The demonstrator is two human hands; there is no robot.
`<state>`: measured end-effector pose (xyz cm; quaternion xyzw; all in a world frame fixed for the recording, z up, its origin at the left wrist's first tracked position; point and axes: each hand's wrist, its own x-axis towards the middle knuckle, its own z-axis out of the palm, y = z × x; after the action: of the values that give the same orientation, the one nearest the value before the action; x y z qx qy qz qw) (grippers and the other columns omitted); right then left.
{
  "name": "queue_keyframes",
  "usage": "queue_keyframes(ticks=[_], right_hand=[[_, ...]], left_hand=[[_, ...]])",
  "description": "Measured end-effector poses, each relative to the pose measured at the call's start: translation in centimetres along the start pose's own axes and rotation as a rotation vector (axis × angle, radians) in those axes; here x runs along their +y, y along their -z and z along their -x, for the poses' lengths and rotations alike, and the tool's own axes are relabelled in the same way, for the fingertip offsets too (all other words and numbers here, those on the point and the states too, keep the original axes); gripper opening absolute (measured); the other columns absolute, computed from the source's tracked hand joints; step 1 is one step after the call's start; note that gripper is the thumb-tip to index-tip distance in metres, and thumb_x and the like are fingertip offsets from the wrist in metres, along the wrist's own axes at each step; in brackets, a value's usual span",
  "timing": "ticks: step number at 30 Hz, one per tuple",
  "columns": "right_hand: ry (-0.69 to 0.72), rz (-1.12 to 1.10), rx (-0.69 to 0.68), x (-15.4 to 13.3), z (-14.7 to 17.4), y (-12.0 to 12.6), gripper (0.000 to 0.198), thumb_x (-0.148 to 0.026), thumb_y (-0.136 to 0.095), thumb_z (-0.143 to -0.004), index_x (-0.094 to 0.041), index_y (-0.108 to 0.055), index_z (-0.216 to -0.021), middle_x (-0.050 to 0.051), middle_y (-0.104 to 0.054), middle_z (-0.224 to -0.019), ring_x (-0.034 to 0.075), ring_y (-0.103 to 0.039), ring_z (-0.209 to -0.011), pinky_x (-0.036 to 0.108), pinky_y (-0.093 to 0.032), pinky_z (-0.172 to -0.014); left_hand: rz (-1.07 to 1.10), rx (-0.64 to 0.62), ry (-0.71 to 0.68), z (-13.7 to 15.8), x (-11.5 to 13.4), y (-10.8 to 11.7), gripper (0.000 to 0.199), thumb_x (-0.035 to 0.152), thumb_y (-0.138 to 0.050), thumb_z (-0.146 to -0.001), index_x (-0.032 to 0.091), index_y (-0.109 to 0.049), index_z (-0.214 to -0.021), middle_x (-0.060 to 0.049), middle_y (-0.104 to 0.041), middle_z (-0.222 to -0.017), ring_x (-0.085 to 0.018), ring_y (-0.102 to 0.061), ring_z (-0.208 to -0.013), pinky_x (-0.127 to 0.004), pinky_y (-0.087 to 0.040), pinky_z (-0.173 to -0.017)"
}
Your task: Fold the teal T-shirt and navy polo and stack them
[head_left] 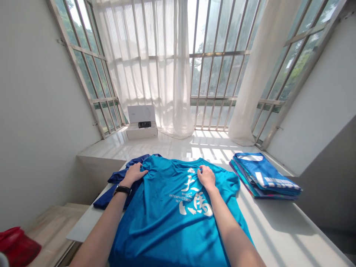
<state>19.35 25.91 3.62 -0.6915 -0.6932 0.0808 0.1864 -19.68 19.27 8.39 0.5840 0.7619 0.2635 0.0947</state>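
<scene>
A teal T-shirt [161, 222] with white Chinese characters and "Dalian International Marathon" lettering lies spread front side up before me, with soft wrinkles across it. My left hand [135, 174], a dark band on its wrist, is closed on the cloth near the shoulder and sleeve at the left. Over the upper chest, right of the small white logo, my right hand [206, 177] has its fingers curled into the fabric. Dark blue garments [119, 177] lie crumpled beside and partly under the shirt at the left.
A stack of folded shirts [264, 176] sits at the right of the white table [280, 226]. On the window ledge stands an open white box [141, 131] with a black device [144, 124]. Sheer curtains [172, 74] hang at the barred window. A red item [19, 244] is at lower left.
</scene>
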Motion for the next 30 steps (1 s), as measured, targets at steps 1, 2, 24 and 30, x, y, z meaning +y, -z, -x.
queue_keyframes(ticks=[1,2,24,30], right_hand=[[0.001,-0.007,-0.003,0.1,0.0,0.0,0.036,-0.033,-0.043,-0.102,-0.019,-0.065,-0.127,0.011,-0.068,-0.124,0.024,-0.063,-0.115,0.03,-0.043,-0.095],[0.003,-0.012,-0.005,0.1,0.0,0.1,0.036,-0.033,-0.043,-0.102,-0.019,-0.065,-0.127,0.011,-0.068,-0.124,0.024,-0.062,-0.116,0.03,-0.043,-0.095],[-0.172,0.099,-0.034,1.5,0.7,0.5,0.066,-0.049,-0.037,-0.102,-0.011,-0.043,-0.155,0.022,-0.034,-0.163,0.041,-0.027,-0.151,0.056,-0.021,-0.119],[-0.231,0.118,0.002,1.8,0.5,0.3,0.075,-0.053,-0.037,-0.1,0.002,-0.041,-0.152,0.032,-0.034,-0.16,0.041,-0.025,-0.153,0.056,-0.021,-0.121]], left_hand=[[-0.01,-0.011,-0.011,0.1,0.2,0.0,0.034,0.053,-0.067,-0.073,0.023,-0.061,-0.087,-0.013,-0.076,-0.101,-0.035,-0.07,-0.098,-0.038,-0.051,-0.082],[-0.013,-0.015,-0.024,0.3,0.5,0.0,0.029,0.05,-0.062,-0.078,0.023,-0.061,-0.089,-0.012,-0.075,-0.102,-0.033,-0.07,-0.098,-0.037,-0.051,-0.082],[0.256,0.252,-0.112,-2.4,3.6,1.8,0.016,0.025,-0.064,-0.075,0.022,-0.066,-0.09,-0.013,-0.067,-0.12,-0.033,-0.054,-0.131,-0.046,-0.045,-0.112],[-0.031,0.012,-0.479,-1.8,11.5,-2.7,0.045,0.026,-0.049,-0.094,0.015,-0.054,-0.138,-0.018,-0.056,-0.144,-0.032,-0.049,-0.137,-0.046,-0.039,-0.116]])
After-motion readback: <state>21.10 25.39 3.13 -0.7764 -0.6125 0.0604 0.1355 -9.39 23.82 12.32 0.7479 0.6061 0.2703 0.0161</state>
